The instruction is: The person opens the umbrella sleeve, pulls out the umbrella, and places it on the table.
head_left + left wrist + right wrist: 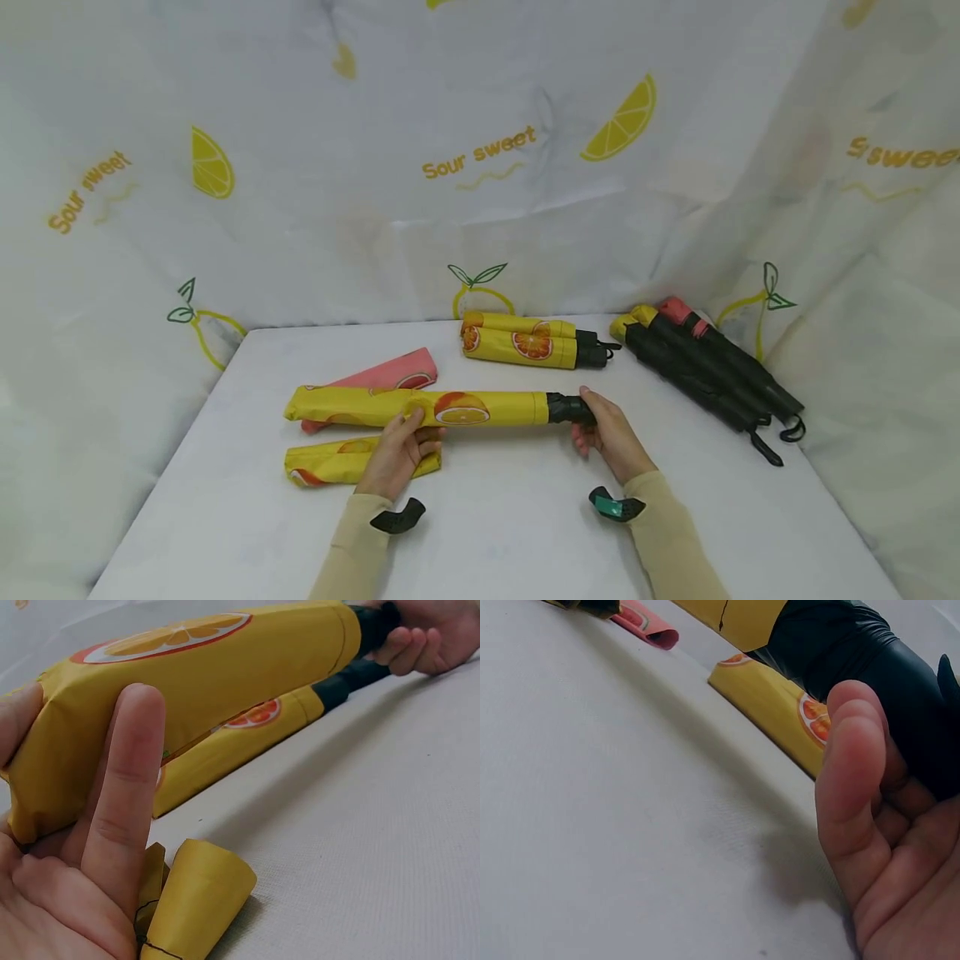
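Note:
A folded black umbrella (561, 408) lies across both hands, most of it inside a yellow sleeve (517, 408) printed with orange slices. Above the table, my left hand (395, 458) pinches the sleeve near its middle, thumb on the near side; some fingers of that hand extend below it in the left wrist view. At the other end, my right hand (617, 437) grips the bare black part of the umbrella. Under the left hand lies another yellow sleeve (322, 464), and a pink sleeve (382, 372) is partly hidden behind the held umbrella.
Two folded umbrellas in yellow sleeves (498, 346) lie side by side at the back. Three black folded umbrellas (697, 371) with yellow or red ends rest at the right edge of the white table (495, 533). A printed white curtain (315, 250) hangs behind.

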The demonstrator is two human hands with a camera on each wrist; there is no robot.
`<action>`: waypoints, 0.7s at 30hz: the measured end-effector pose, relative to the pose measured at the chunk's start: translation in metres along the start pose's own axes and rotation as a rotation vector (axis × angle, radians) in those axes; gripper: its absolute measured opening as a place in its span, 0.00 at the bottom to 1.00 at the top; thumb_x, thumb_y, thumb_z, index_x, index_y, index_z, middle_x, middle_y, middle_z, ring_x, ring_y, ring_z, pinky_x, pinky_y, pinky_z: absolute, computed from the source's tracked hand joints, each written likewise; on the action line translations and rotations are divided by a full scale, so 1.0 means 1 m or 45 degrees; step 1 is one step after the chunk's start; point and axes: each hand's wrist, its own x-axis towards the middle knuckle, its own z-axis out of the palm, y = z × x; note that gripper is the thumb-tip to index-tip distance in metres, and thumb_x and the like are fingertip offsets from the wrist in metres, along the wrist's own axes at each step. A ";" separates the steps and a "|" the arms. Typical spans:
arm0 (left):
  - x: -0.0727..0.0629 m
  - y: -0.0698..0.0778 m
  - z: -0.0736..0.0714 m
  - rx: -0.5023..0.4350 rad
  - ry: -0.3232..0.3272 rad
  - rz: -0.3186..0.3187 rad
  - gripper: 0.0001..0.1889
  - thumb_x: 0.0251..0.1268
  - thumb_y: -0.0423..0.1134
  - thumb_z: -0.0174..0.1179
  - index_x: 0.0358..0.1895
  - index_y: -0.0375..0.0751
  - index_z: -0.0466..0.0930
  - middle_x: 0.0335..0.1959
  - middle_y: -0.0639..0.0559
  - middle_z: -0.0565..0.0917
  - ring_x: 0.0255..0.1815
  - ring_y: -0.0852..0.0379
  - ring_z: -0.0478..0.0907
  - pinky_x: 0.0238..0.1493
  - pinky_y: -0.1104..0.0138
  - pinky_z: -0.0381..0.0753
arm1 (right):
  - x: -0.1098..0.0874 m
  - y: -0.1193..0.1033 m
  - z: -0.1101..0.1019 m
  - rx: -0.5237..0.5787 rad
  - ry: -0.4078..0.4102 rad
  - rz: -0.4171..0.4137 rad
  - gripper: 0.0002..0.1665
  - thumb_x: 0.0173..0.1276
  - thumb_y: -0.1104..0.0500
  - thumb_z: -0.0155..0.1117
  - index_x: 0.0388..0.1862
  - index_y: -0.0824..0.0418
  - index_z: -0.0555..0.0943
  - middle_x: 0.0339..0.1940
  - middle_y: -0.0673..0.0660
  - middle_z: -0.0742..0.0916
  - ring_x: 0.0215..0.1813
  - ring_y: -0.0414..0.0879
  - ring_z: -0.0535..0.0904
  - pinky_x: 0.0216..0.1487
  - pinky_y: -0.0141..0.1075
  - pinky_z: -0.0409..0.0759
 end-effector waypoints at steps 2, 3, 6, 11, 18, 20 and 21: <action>0.001 0.000 0.000 -0.007 0.002 -0.015 0.08 0.84 0.42 0.46 0.48 0.51 0.76 0.49 0.56 0.86 0.48 0.57 0.87 0.50 0.68 0.87 | 0.001 0.000 0.000 -0.007 0.009 -0.014 0.37 0.76 0.29 0.46 0.56 0.62 0.70 0.25 0.51 0.81 0.25 0.43 0.76 0.26 0.32 0.79; 0.002 0.000 -0.001 -0.009 0.006 -0.021 0.09 0.83 0.42 0.46 0.49 0.51 0.77 0.49 0.55 0.86 0.49 0.57 0.87 0.50 0.68 0.87 | 0.001 0.000 0.000 -0.006 0.017 -0.014 0.37 0.76 0.29 0.46 0.56 0.62 0.70 0.25 0.51 0.81 0.25 0.43 0.76 0.26 0.32 0.79; 0.001 0.001 -0.002 -0.020 0.037 -0.043 0.09 0.83 0.42 0.47 0.48 0.51 0.78 0.48 0.55 0.86 0.49 0.57 0.87 0.50 0.67 0.88 | 0.000 0.001 0.001 -0.007 0.001 -0.007 0.37 0.77 0.29 0.45 0.56 0.62 0.69 0.25 0.51 0.81 0.26 0.43 0.76 0.26 0.32 0.79; 0.001 0.002 -0.003 -0.027 0.039 -0.042 0.09 0.83 0.42 0.47 0.48 0.51 0.79 0.47 0.55 0.86 0.49 0.56 0.87 0.51 0.67 0.87 | -0.003 0.004 0.003 0.029 0.010 0.007 0.39 0.75 0.27 0.47 0.57 0.62 0.69 0.26 0.51 0.81 0.26 0.43 0.76 0.27 0.32 0.80; 0.003 0.002 -0.004 -0.094 0.029 -0.060 0.08 0.83 0.42 0.47 0.50 0.50 0.77 0.50 0.54 0.84 0.50 0.57 0.86 0.52 0.68 0.87 | -0.004 0.003 0.002 0.026 0.042 -0.011 0.37 0.76 0.29 0.47 0.54 0.62 0.70 0.25 0.52 0.81 0.25 0.43 0.76 0.26 0.32 0.79; 0.002 0.000 -0.004 -0.133 0.035 -0.057 0.09 0.84 0.41 0.46 0.50 0.49 0.77 0.50 0.54 0.84 0.49 0.57 0.86 0.51 0.68 0.87 | -0.004 0.002 0.001 0.018 0.023 -0.006 0.36 0.77 0.30 0.46 0.54 0.62 0.70 0.25 0.51 0.81 0.25 0.43 0.76 0.26 0.32 0.80; 0.003 0.000 -0.005 -0.149 0.032 -0.051 0.09 0.84 0.40 0.44 0.50 0.50 0.76 0.50 0.54 0.84 0.49 0.57 0.86 0.51 0.69 0.87 | -0.003 0.001 0.001 0.015 0.013 -0.006 0.35 0.78 0.31 0.46 0.54 0.63 0.70 0.25 0.51 0.81 0.25 0.43 0.76 0.26 0.32 0.80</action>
